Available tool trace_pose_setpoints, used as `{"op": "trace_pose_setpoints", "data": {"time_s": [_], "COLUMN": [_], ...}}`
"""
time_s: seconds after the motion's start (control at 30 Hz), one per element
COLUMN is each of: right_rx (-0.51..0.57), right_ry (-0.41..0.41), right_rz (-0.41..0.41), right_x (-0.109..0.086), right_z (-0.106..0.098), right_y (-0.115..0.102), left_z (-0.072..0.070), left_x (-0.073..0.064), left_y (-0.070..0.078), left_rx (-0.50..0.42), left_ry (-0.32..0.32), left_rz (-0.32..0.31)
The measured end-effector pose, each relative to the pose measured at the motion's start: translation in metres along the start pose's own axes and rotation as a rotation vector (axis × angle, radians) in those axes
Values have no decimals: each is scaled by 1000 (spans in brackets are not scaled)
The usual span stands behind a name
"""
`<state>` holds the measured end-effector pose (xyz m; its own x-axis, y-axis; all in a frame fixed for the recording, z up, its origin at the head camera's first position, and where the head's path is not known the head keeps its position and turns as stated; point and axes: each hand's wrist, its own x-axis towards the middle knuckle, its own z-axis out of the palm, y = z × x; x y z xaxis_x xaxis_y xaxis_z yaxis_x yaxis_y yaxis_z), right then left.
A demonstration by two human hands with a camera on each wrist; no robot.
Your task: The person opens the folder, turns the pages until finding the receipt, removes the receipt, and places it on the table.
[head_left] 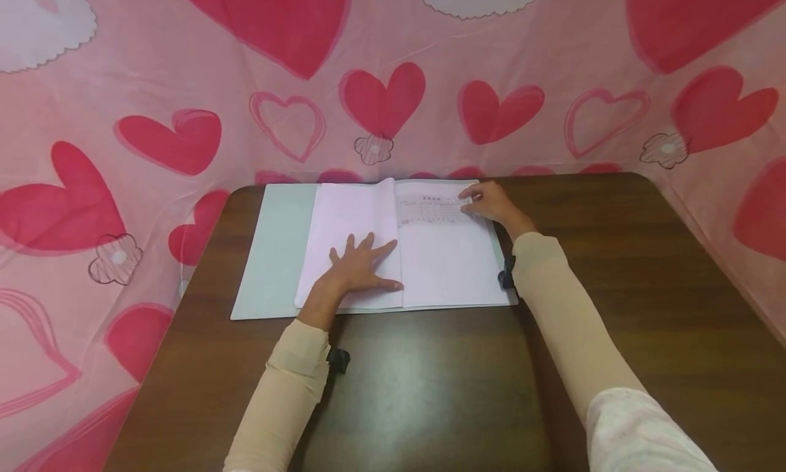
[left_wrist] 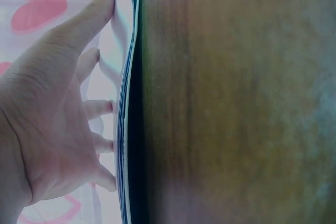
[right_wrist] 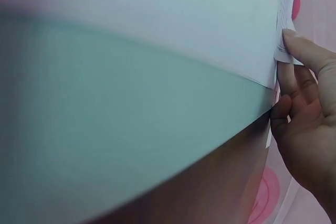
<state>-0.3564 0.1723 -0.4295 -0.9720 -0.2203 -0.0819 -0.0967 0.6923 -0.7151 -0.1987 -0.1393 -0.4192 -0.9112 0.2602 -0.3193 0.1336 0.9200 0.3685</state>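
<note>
An open book with blank white pages [head_left: 454, 271] lies on the table, its pale green cover [head_left: 273, 254] showing at the left. Across the top of the right-hand page is a strip of printed paper [head_left: 426, 213]. My right hand [head_left: 493, 206] pinches the strip's right end; in the right wrist view, thumb and fingers hold the paper strip [right_wrist: 284, 57] at the page edge. My left hand [head_left: 359, 267] presses on the left page with fingers spread, its thumb by the centre fold. The left wrist view shows the left hand [left_wrist: 52, 103] over the pages' lower edge.
The dark brown wooden table [head_left: 417, 390] extends in front of the book and to its right. Behind stands a pink cloth backdrop [head_left: 430, 42] with red hearts. A small black wrist device [head_left: 338, 360] sits at the left sleeve and another black device [head_left: 506, 274] at the right.
</note>
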Motion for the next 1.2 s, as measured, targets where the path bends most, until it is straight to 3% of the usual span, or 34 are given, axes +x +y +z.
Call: {"op": "trace_pose_setpoints", "data": {"time_s": [0.37, 1.2], "right_rx": [111, 143], "right_ry": [-57, -86], "right_rz": [38, 12], "right_x": [-6, -17], "right_z": [-12, -31], "right_y": [8, 32], "left_z": [0, 3], "left_x": [0, -1], "left_y": [2, 0], "left_rx": [3, 6], "left_ry": [3, 16], "left_rz": [16, 9]}}
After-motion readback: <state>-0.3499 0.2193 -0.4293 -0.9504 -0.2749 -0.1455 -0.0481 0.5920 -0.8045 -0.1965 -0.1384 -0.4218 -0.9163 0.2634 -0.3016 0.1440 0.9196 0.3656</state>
